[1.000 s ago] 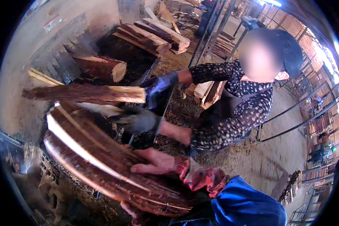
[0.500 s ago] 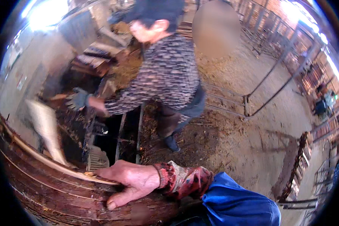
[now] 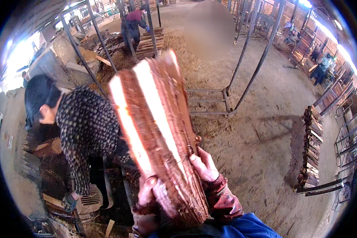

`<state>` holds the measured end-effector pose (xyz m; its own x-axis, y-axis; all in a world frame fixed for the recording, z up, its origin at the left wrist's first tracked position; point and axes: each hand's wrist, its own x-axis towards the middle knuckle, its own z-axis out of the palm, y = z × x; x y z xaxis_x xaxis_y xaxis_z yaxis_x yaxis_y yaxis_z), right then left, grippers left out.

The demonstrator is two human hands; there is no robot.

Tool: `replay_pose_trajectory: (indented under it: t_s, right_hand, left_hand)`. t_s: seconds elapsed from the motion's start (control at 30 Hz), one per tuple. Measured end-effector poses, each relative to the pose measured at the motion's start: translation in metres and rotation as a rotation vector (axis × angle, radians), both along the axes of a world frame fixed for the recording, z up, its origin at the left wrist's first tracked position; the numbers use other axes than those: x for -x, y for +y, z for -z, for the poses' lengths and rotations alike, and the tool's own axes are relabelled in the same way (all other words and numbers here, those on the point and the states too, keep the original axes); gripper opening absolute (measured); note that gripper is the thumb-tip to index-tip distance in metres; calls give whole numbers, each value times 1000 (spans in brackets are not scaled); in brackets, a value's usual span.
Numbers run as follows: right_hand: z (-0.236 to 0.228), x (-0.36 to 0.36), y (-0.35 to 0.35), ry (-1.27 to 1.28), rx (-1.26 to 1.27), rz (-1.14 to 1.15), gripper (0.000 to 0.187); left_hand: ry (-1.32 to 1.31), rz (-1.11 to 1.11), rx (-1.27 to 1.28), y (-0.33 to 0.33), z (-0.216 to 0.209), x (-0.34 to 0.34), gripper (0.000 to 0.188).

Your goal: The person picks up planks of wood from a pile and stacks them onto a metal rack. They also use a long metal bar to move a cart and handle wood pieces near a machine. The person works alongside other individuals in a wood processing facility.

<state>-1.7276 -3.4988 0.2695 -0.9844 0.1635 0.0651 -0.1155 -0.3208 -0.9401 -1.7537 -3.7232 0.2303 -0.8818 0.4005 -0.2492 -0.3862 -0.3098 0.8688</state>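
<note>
A stack of rough, bark-edged wooden boards (image 3: 160, 123) stands tilted up in front of me, reddish brown with pale cut strips along it. My left hand (image 3: 152, 192) grips its lower left side, somewhat blurred, with the thumb on the face. On the lower right side my right hand (image 3: 204, 164) is closed round the edge, its thumb to the front and the other fingers mostly hidden behind the wood. The stack covers part of a metal frame beyond it.
To my left a co-worker in a patterned top (image 3: 87, 123) bends over machinery, close to the boards. A metal rack (image 3: 226, 101) stands ahead. At right lies a long stack of boards (image 3: 311, 146). Another person (image 3: 134, 25) bends by stacked wood farther off.
My right hand has gone from resting on boards at the lower left to gripping a raised stack. My left hand has come into view. The co-worker now bends lower, farther left.
</note>
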Motion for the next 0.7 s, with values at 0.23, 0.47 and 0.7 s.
replay_pose_trajectory:
  t_s: [0.23, 0.47, 0.7]
  right_hand:
    - [128, 2, 101, -472, -153, 251, 44]
    - [231, 43, 174, -851, -265, 288, 54]
    - [312, 81, 232, -923, -93, 307, 54]
  left_hand:
    - [-542, 185, -220, 126, 82, 46, 57]
    - [-837, 225, -49, 207, 167, 112, 54]
    - [-928, 347, 1, 279, 230, 180, 59]
